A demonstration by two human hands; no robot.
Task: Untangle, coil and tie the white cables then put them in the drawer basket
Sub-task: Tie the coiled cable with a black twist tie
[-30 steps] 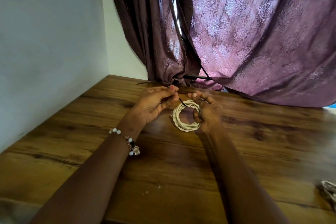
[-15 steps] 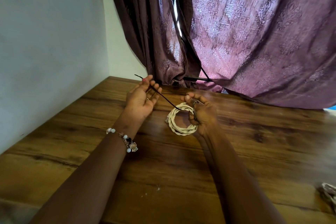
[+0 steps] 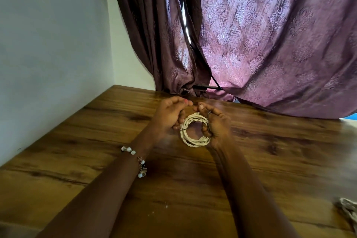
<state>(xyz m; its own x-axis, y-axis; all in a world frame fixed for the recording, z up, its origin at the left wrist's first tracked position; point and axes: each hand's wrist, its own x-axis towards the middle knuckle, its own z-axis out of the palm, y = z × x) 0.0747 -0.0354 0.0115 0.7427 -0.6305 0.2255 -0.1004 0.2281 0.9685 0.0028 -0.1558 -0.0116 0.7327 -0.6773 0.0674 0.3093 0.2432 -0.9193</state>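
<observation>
Forearms reach out from the near edge of the wooden table [image 3: 96,141], the left one wearing a beaded bracelet [image 3: 138,162], while a pale tangle of cable [image 3: 347,208] lies blurred by the near right edge. Toward the far middle of the table, the coiled white cable [image 3: 194,131] sits between both hands: the right hand [image 3: 217,127] curls its fingers round the coil's right side, and the left hand [image 3: 170,115] pinches a thin black tie [image 3: 182,129] at its left side. Behind them a purple curtain [image 3: 270,44] drapes onto the far edge.
</observation>
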